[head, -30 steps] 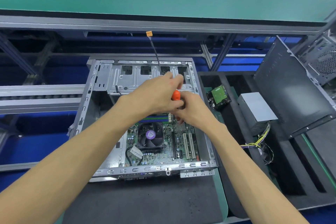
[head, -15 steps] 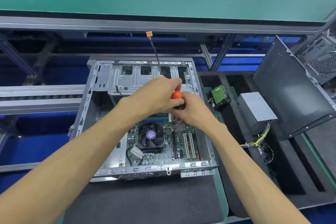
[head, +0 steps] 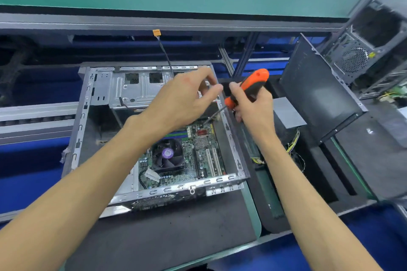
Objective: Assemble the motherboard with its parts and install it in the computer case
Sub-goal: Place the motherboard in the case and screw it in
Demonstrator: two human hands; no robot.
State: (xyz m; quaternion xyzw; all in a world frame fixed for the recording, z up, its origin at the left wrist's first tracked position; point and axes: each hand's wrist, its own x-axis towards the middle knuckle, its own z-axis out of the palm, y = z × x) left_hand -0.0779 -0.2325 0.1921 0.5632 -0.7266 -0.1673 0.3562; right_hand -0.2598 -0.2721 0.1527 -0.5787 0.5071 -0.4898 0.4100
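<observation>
While one open computer case (head: 229, 138) lies on the dark mat of the table (head: 176, 237), one motherboard (head: 198, 154) sits inside it on the bottom, nearer to the right wall, with one black cooler fan (head: 167, 156) on top and two pale expansion slots (head: 213, 161) beside the fan. I count one screwdriver (head: 248, 88) with orange and black handle; the right hand (head: 253, 108) grips this handle with its fingers wrapped around it, and the thin shaft slants down to the left, its tip at the far right corner of the board. The left hand (head: 182, 99) hovers above the case, wrist bent, fingers loosely curved and holding nothing, the fingertips near the handle. One detached side panel (head: 317, 99) leans at the right, and one second case (head: 370, 50) stands behind it.
</observation>
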